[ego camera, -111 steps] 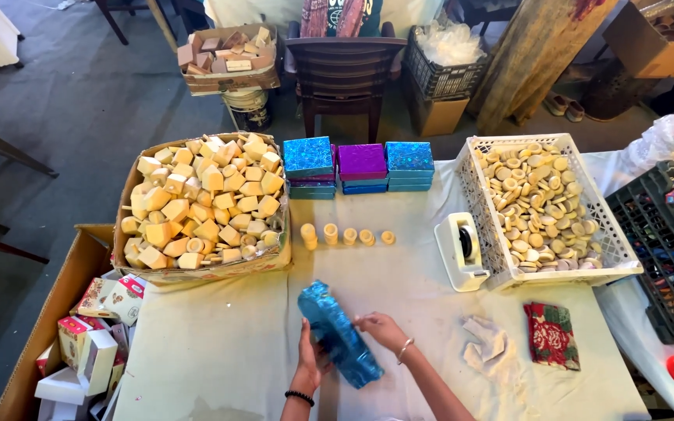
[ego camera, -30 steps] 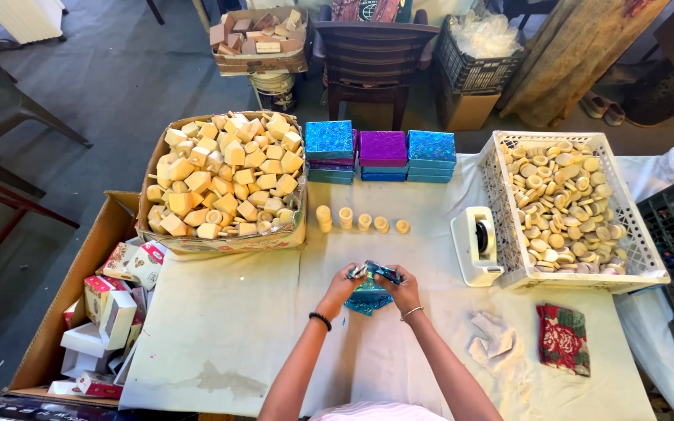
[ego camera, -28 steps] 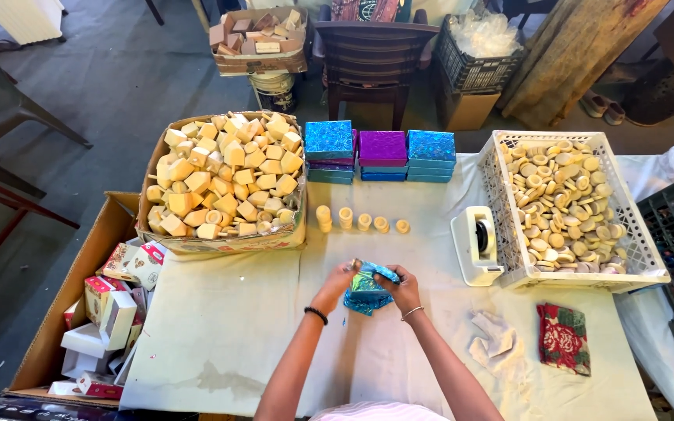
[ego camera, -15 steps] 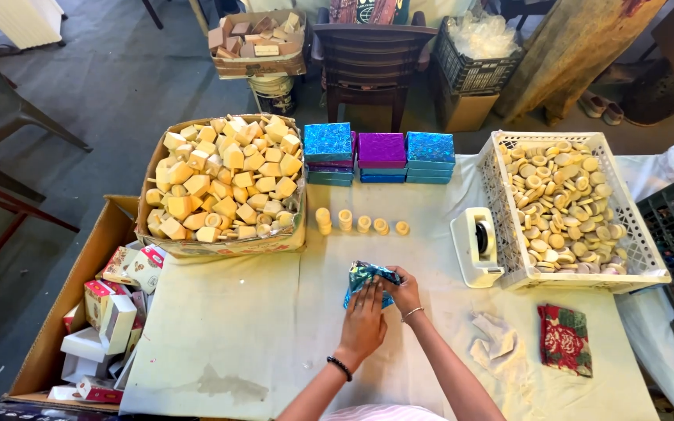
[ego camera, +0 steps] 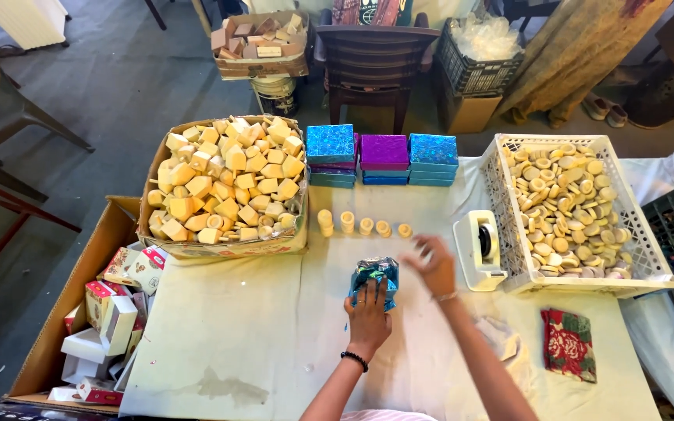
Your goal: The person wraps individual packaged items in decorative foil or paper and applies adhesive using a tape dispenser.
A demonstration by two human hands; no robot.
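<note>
My left hand (ego camera: 368,318) presses down on a small parcel wrapped in shiny blue patterned paper (ego camera: 375,274) in the middle of the cloth-covered table (ego camera: 243,335). My right hand (ego camera: 433,263) is lifted just right of the parcel, blurred, fingers loosely apart and holding nothing that I can see. It hovers between the parcel and a white tape dispenser (ego camera: 481,248). A row of small round cream soaps (ego camera: 362,225) stands just beyond the parcel.
A cardboard box of yellow soap blocks (ego camera: 225,183) sits at the back left, three stacks of shiny blue and purple boxes (ego camera: 382,157) at the back middle, a white basket of round soaps (ego camera: 575,218) at the right. A red floral cloth (ego camera: 569,344) lies near right. A carton of small packages (ego camera: 111,316) stands left.
Both hands were folding the blue paper around the parcel. Now my right hand has come off it and moved right toward the tape dispenser, while my left hand stays pressed on top.
</note>
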